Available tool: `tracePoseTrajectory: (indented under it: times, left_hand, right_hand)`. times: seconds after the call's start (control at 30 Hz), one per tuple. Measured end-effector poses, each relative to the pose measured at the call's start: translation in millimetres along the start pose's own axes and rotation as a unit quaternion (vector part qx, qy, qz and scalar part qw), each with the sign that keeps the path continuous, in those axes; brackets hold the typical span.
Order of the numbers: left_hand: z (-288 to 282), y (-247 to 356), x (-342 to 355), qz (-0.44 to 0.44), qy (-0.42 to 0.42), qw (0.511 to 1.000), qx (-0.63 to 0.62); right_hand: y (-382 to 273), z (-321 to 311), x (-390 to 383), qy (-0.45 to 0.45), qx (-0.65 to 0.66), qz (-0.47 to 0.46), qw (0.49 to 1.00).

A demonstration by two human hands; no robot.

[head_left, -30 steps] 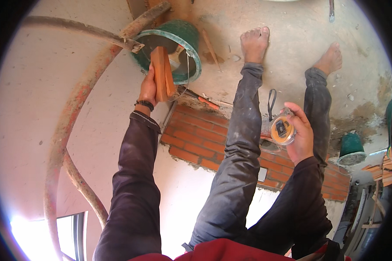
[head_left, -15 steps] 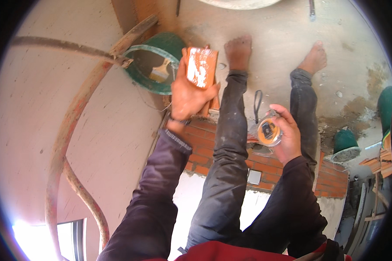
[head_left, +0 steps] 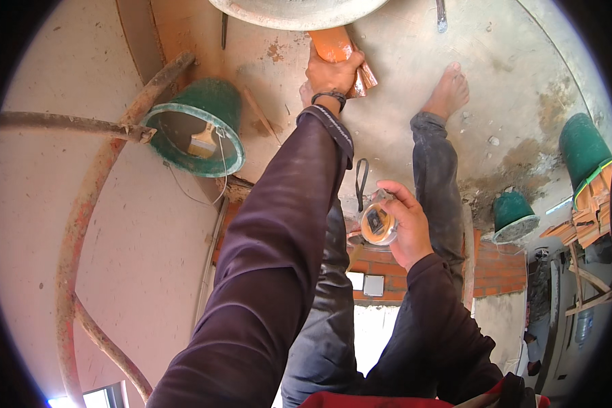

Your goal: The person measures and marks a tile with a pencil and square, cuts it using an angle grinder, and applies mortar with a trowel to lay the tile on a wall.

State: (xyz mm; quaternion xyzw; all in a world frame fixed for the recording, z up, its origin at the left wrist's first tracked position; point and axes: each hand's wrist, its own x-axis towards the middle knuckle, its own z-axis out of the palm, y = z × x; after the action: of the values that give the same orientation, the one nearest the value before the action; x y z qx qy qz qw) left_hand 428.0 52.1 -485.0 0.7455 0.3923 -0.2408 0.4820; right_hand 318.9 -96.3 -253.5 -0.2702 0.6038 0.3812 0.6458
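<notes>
Nearest, a worker's right hand [head_left: 409, 228] grips a round, clear-cased tape measure [head_left: 379, 224], its fingers curled about the rim and a black strap [head_left: 362, 185] hanging loose. To the left, a green bucket [head_left: 217, 98] holds a wide brush [head_left: 202, 144]. Farther out, at arm's length over the floor [head_left: 401, 41], the left hand [head_left: 333, 75] has its fingers closed around a small stack of orange clay pieces [head_left: 330, 45], just short of a pale basin [head_left: 299, 15] at the far edge; whether pieces and basin touch cannot be told. The step in hand appears to be carrying the stack at full reach; the next move would seem to call for a steady grip, keeping the pieces together. A dark mark sits on the tape measure's face, but no brand, label or writing is legible.
</notes>
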Motion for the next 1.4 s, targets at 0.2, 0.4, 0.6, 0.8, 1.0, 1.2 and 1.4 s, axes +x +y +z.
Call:
tracePoseTrajectory:
  times: [0.2,0.4,0.6,0.8,1.0,1.2,1.4]
  left_hand:
    - [-41,-9,-8,-0.230,-0.181,0.846,-0.446]
    - [-104,-28,9,-0.213,-0.384,0.553,-0.708]
    - [-122,-27,20,-0.182,-0.341,0.652,-0.652]
    - [-119,-8,28,-0.216,-0.164,0.880,-0.389]
    - [-98,-4,-38,-0.250,-0.290,0.906,-0.183]
    - [36,116,-123,-0.151,-0.461,0.874,-0.034]
    - [244,216,-232,-0.088,-0.608,0.789,-0.018]
  right_hand:
    - [2,-1,1,0.006,-0.002,-0.005,1.000]
    - [4,2,2,-0.001,-0.008,0.003,1.000]
    - [11,-2,6,0.000,-0.010,-0.002,1.000]
    - [15,-5,4,0.001,-0.002,-0.012,1.000]
    - [13,5,4,0.000,-0.003,-0.031,1.000]
    - [31,7,16,0.046,-0.039,-0.069,0.996]
    - [-13,9,-6,0.060,-0.008,-0.161,0.985]
